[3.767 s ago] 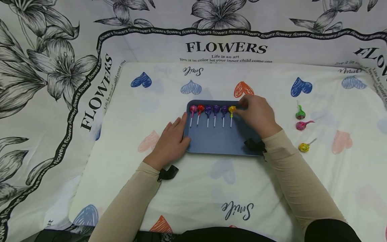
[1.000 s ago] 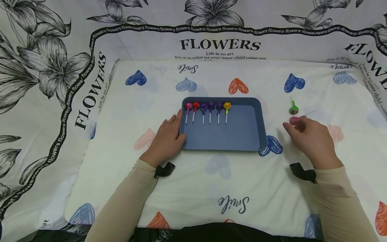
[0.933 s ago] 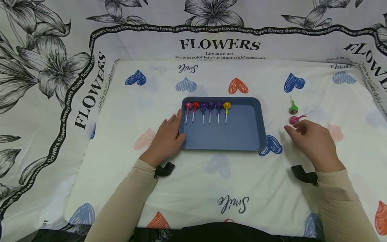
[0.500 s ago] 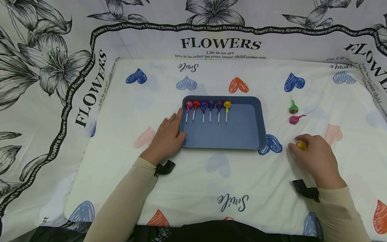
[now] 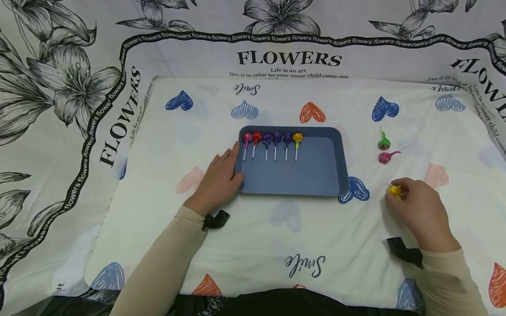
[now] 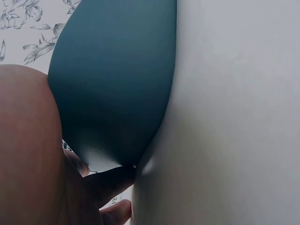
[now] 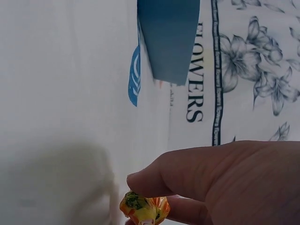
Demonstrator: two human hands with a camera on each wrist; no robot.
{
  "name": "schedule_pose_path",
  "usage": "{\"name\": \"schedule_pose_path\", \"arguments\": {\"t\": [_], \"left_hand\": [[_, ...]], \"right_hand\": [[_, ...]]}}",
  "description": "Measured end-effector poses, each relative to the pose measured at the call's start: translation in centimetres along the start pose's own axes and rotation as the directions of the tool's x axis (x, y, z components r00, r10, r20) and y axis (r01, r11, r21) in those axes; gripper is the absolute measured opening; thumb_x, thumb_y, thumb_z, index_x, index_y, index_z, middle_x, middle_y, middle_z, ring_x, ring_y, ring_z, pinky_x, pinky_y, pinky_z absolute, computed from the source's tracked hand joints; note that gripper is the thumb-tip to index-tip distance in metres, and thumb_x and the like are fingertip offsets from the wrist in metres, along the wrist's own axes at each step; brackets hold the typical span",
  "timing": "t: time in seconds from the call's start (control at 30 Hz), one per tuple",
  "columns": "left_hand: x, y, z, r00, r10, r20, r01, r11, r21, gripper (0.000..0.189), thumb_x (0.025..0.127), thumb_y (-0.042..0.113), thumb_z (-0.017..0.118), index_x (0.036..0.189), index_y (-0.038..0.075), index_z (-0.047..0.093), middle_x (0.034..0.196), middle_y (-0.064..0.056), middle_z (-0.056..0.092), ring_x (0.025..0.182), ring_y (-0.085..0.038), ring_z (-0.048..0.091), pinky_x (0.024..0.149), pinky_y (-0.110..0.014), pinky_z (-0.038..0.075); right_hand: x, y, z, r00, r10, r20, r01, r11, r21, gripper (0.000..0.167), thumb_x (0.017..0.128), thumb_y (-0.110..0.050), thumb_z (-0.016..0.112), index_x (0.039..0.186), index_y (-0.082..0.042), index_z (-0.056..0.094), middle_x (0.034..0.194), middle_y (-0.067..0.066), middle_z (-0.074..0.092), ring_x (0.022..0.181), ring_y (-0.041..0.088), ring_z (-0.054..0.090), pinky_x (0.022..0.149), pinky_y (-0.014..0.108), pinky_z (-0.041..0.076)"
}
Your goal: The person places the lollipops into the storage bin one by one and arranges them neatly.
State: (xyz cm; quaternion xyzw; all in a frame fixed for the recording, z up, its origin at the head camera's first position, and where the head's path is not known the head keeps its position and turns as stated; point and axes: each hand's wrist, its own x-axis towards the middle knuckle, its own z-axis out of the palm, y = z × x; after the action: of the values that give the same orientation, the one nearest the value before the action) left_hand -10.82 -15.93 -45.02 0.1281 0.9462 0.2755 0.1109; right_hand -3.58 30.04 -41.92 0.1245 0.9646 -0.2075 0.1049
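My left hand [image 5: 216, 182] rests with extended fingers along the left edge of a blue-grey tray [image 5: 292, 177]; the left wrist view shows its fingers against the tray wall [image 6: 117, 84]. Right of the tray, my right hand [image 5: 424, 213] pinches a yellow-wrapped lollipop [image 5: 394, 191] between thumb and fingers. Its wrapped head [image 7: 143, 208] shows in the right wrist view, while the stick is hidden by the hand. Along the tray's far side lies a row of lollipops, sticks toward me: pink [image 5: 247, 138], red [image 5: 257, 137], three purple [image 5: 277, 138] and yellow [image 5: 298, 138].
Beyond my right hand, a green lollipop [image 5: 384, 144] and a pink lollipop [image 5: 389, 156] lie on the cloth. A white cloth [image 5: 237, 237] with printed hearts covers the table, over a flower-patterned cloth [image 5: 197, 57].
My right hand has left the yellow lollipop in the tray, moved right past the loose pink one, then nearer me, and taken hold of another yellow lollipop. My left hand stays at the tray.
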Motion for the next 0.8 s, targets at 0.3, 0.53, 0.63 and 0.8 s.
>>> {"name": "schedule_pose_path", "arguments": {"t": [0.3,0.53,0.63,0.8], "left_hand": [[0.0,0.0,0.1,1.000,-0.010,0.002,0.010,1.000,0.006,0.081,0.101,0.028,0.042,0.171,0.019,0.002,0.174,-0.006,0.023,0.163,-0.025,0.014,0.132,-0.045,0.003],[-0.1,-0.2,0.2,1.000,-0.011,-0.009,0.011,1.000,0.006,0.082,0.100,0.028,0.042,0.171,0.018,0.002,0.174,-0.006,0.024,0.163,-0.025,0.015,0.132,-0.047,0.005],[-0.2,-0.1,0.1,1.000,-0.005,-0.006,0.005,1.000,0.006,0.082,0.100,0.028,0.043,0.171,0.018,0.003,0.174,-0.007,0.024,0.163,-0.026,0.015,0.132,-0.047,0.005],[0.0,-0.1,0.1,1.000,0.002,0.000,-0.002,1.000,0.020,0.083,0.100,0.027,0.043,0.171,0.017,0.002,0.174,-0.008,0.024,0.163,-0.026,0.015,0.132,-0.047,0.004]], "right_hand": [[0.7,-1.0,-0.8,0.998,-0.055,-0.034,0.055,0.998,-0.007,0.047,0.097,-0.030,0.065,0.127,0.007,0.066,0.106,0.029,0.070,0.089,0.039,0.064,0.058,0.033,0.045],[1.1,-2.0,-1.2,0.996,-0.074,-0.040,0.073,0.997,-0.025,0.055,0.099,-0.040,0.067,0.127,0.007,0.067,0.103,0.028,0.071,0.082,0.035,0.066,0.054,0.031,0.043],[1.3,-2.4,-1.3,0.994,-0.097,-0.055,0.095,0.995,-0.032,0.055,0.099,-0.041,0.068,0.124,0.008,0.069,0.102,0.028,0.072,0.080,0.035,0.065,0.053,0.031,0.043],[1.6,-3.1,-1.6,0.988,-0.130,-0.087,0.128,0.991,-0.027,0.054,0.098,-0.041,0.070,0.121,0.008,0.071,0.101,0.028,0.072,0.083,0.036,0.065,0.053,0.031,0.043]]}}
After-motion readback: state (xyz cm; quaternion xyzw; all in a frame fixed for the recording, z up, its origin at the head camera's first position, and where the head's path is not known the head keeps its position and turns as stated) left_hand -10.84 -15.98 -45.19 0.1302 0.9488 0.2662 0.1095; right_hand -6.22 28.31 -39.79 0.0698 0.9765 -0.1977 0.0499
